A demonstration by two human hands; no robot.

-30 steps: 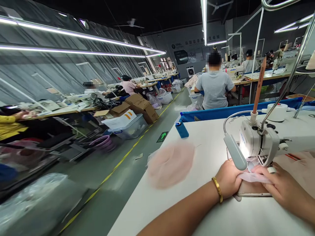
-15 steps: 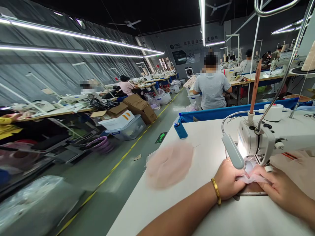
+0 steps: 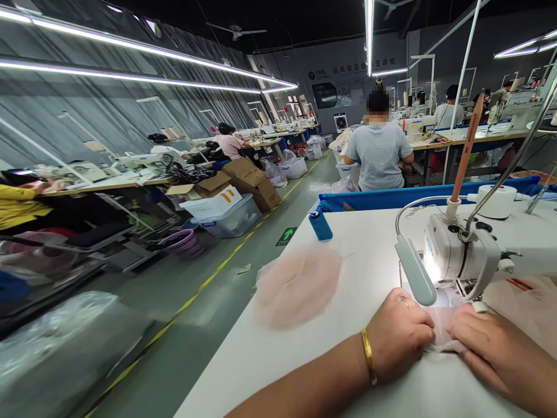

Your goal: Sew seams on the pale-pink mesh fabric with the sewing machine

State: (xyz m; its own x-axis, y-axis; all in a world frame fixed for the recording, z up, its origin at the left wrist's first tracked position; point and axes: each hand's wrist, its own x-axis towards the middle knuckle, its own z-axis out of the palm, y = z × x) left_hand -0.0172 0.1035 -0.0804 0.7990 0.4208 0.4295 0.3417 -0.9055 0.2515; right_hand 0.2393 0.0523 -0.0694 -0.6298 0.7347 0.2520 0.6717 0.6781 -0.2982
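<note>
Both my hands are at the sewing machine [image 3: 448, 244], on a piece of thin, sheer pale fabric [image 3: 441, 325] under its needle area. My left hand [image 3: 402, 328], with a gold bracelet and a ring, has its fingers curled down on the fabric's left side. Opposite it, my right hand [image 3: 487, 342] is closed on the right side of the same piece. The fabric between them lies fairly flat. A grey lamp head [image 3: 415, 273] partly hides the needle area. More sheer pinkish fabric [image 3: 531, 307] lies right of the machine.
A round pile of sheer pink fabric [image 3: 300, 290] lies on the white table [image 3: 348, 348], near a blue thread spool [image 3: 321, 225]. A white thread cone [image 3: 496, 200] stands behind the machine. Ahead, a person in grey [image 3: 378, 154] sits. Boxes [image 3: 252, 180] line the aisle.
Both hands have drawn slightly toward me from the needle area. The bunched fabric between them is now spread flatter. The whole view has shifted a little.
</note>
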